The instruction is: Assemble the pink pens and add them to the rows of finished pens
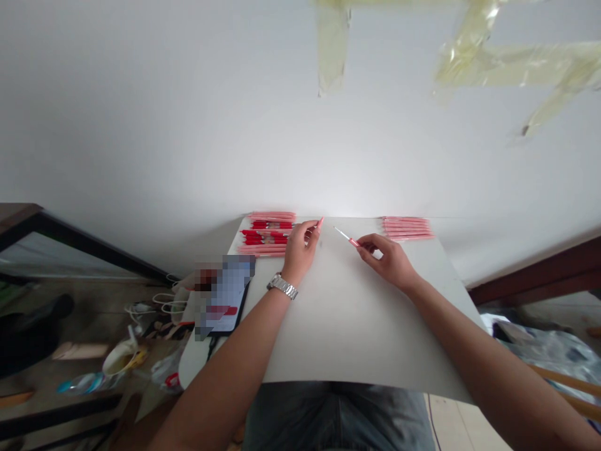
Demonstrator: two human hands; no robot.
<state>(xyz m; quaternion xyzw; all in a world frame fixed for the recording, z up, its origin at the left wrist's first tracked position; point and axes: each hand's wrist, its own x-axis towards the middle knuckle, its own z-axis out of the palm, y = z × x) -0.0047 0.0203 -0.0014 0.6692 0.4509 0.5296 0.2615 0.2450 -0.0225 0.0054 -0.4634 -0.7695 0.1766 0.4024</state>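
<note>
My left hand (300, 246), with a metal watch on the wrist, pinches a small pink pen part (320, 222) whose tip points up and away. What else lies inside those fingers is hidden. My right hand (385, 255) is closed on the pink end of a pen refill (345, 235). Its thin, pale shaft points left toward the pink part, with a small gap between them. Just left of my left hand lie red pens (265, 238) and pink pens (263, 250) in rows. More pink pens (407, 228) lie side by side beyond my right hand.
The white table (352, 332) stands against a white wall with yellowed tape (333, 50). A phone (230, 294) with a cable rests at the table's left edge. Left on the floor are a cup (119, 358) and a bottle (87, 383); plastic bags (554, 347) lie right.
</note>
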